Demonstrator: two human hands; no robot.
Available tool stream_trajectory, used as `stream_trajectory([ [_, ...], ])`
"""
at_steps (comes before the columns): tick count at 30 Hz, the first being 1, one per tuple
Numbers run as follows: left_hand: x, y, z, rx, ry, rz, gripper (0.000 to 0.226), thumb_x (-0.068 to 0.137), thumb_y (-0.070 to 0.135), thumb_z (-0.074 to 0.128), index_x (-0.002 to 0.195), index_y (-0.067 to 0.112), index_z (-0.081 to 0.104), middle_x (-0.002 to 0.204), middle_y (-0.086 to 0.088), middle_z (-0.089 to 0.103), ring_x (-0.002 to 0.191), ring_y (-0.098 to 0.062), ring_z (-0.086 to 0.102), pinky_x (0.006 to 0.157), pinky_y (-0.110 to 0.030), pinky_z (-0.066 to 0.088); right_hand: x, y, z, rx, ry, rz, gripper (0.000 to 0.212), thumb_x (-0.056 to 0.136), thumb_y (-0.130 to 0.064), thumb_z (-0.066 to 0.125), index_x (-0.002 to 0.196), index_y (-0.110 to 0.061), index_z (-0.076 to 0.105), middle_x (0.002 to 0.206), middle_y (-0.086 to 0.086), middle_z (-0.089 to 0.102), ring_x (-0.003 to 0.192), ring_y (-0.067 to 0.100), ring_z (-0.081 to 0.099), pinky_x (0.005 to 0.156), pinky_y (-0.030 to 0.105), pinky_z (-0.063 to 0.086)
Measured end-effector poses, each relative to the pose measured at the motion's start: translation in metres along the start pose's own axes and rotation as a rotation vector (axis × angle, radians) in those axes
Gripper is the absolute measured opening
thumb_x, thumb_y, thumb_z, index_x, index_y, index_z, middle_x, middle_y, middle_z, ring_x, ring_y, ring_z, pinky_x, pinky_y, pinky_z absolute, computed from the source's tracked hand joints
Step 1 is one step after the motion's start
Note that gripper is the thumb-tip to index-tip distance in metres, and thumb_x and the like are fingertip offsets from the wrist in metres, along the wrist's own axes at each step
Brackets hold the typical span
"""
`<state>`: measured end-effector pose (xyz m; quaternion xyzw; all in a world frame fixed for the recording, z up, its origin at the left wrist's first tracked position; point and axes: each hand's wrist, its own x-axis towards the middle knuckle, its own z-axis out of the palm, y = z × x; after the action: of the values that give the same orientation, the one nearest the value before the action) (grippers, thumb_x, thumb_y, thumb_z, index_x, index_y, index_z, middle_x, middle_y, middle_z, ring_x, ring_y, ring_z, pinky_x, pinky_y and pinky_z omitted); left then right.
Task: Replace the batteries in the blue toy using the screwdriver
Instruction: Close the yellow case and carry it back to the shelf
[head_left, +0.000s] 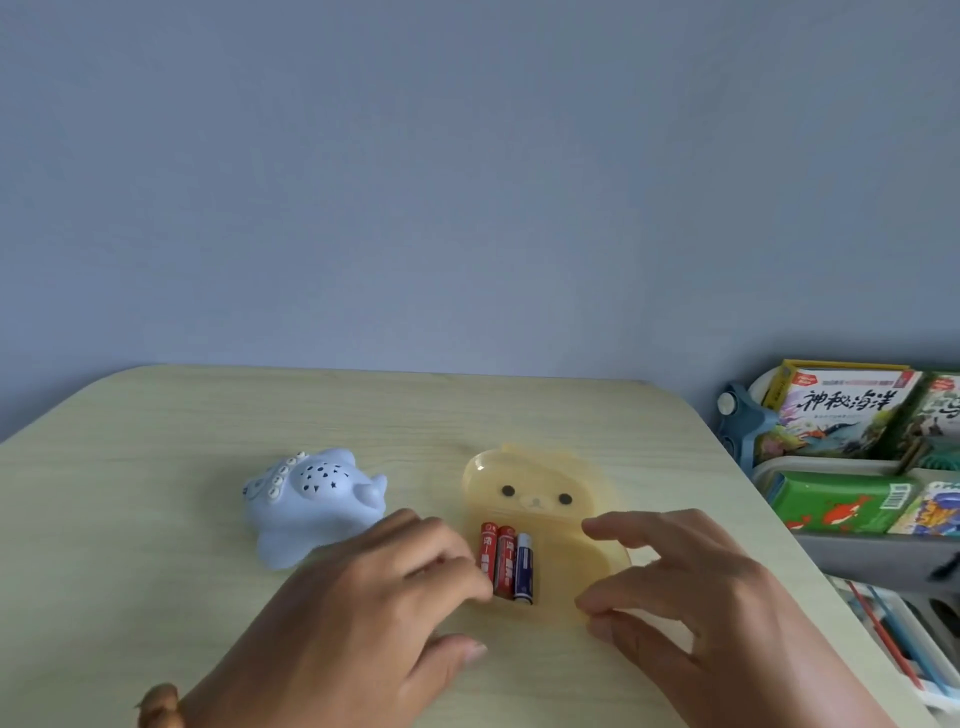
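Observation:
The pale blue toy (311, 501), an animal shape with star-shaped holes on top, lies on the table at the left. A yellow bear-faced plastic tray (540, 483) sits right of it. Three batteries lie side by side in the tray: two red ones (496, 558) and a dark blue one (523, 569). My left hand (363, 613) hovers with its fingertips touching the leftmost red battery. My right hand (691, 597) rests at the tray's right rim, fingers spread and holding nothing. I see no screwdriver.
The light wooden table (156, 571) ends at a rounded right edge. Beyond it on the right stands a shelf of picture books (852, 415) and boxes. A plain grey-blue wall rises behind the table.

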<state>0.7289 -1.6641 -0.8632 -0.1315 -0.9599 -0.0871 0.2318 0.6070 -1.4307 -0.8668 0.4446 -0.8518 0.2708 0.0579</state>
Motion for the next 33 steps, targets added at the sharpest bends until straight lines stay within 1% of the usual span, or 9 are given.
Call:
stream_trajectory([
  [6,-0.016,0.014,-0.002,-0.084,-0.002,0.034,0.002,0.082,0.035,0.068,0.083,0.033,0.069,0.082,0.017,0.061,0.074,-0.006,0.058,0.064,-0.027,0.055,-0.026,-0.011,-0.005,-0.024,0.014,-0.147,0.042,0.098,-0.058,0.034,0.079,-0.051,0.071,0.121,-0.025,0.061,0.091,0.0,0.06,0.082,0.004,0.042],
  [10,-0.026,0.019,0.001,-0.116,0.073,0.045,0.016,0.092,0.028,0.065,0.078,0.032,0.067,0.08,0.015,0.056,0.074,-0.002,0.051,0.082,-0.034,0.053,-0.037,-0.013,0.0,-0.002,0.019,-0.144,0.035,0.096,-0.059,0.038,0.079,-0.054,0.068,0.122,-0.031,0.057,0.095,-0.005,0.055,0.08,0.007,0.044],
  [12,-0.028,0.018,0.002,-0.143,0.069,0.053,0.015,0.093,0.029,0.066,0.078,0.031,0.069,0.081,0.015,0.057,0.075,0.0,0.051,0.087,-0.033,0.052,-0.037,-0.013,-0.004,0.024,0.035,-0.134,0.023,0.091,-0.061,0.049,0.09,-0.054,0.071,0.124,-0.029,0.058,0.098,-0.005,0.059,0.082,0.005,0.044],
  [15,-0.029,0.018,0.001,-0.184,0.053,0.04,0.014,0.093,0.031,0.068,0.079,0.031,0.071,0.082,0.014,0.058,0.075,0.001,0.054,0.089,-0.018,0.047,-0.027,-0.01,-0.012,0.089,0.099,-0.044,0.039,0.081,-0.066,0.057,0.114,-0.05,0.068,0.134,-0.03,0.055,0.117,-0.01,0.055,0.088,-0.003,0.039],
  [18,-0.031,0.02,0.002,-0.255,0.055,-0.003,0.006,0.088,0.031,0.073,0.082,0.033,0.071,0.088,0.017,0.058,0.075,0.006,0.054,0.08,-0.012,0.047,-0.006,-0.01,-0.009,0.048,0.047,0.086,0.063,0.079,-0.074,0.045,0.14,-0.057,0.04,0.149,-0.042,0.031,0.136,-0.018,0.028,0.096,0.0,0.028],
  [20,-0.033,0.021,0.002,-0.298,0.053,-0.038,0.007,0.085,0.032,0.077,0.084,0.035,0.07,0.091,0.022,0.056,0.078,0.005,0.057,0.086,-0.01,0.046,0.009,-0.01,-0.002,-0.016,-0.04,0.119,0.063,0.089,-0.068,0.044,0.148,-0.049,0.03,0.149,-0.036,0.035,0.134,-0.015,0.031,0.099,0.008,0.027],
  [26,-0.035,0.022,-0.002,-0.378,0.071,-0.135,0.007,0.078,0.035,0.081,0.078,0.034,0.073,0.085,0.021,0.063,0.069,0.008,0.059,0.068,-0.01,0.05,0.02,-0.016,-0.002,0.15,0.055,0.072,0.058,0.089,-0.058,0.053,0.144,-0.041,0.045,0.13,-0.028,0.055,0.116,-0.013,0.055,0.091,0.01,0.046],
  [30,-0.038,0.03,-0.003,-0.345,0.186,-0.222,0.018,0.069,0.032,0.085,0.071,0.027,0.068,0.086,0.018,0.061,0.067,0.004,0.063,0.065,-0.009,0.051,-0.009,-0.012,-0.001,0.462,0.163,-0.035,0.05,0.087,-0.05,0.058,0.136,-0.035,0.058,0.127,-0.009,0.052,0.119,0.012,0.063,0.097,0.021,0.052],
  [33,-0.043,0.031,0.001,-0.419,0.289,-0.324,0.04,0.058,0.03,0.091,0.08,0.029,0.058,0.094,0.015,0.054,0.071,-0.004,0.069,0.061,-0.015,0.058,-0.025,-0.017,-0.006,0.375,0.184,-0.121,0.032,0.09,-0.038,0.058,0.118,-0.029,0.068,0.125,0.001,0.055,0.114,0.021,0.062,0.089,0.026,0.052],
])
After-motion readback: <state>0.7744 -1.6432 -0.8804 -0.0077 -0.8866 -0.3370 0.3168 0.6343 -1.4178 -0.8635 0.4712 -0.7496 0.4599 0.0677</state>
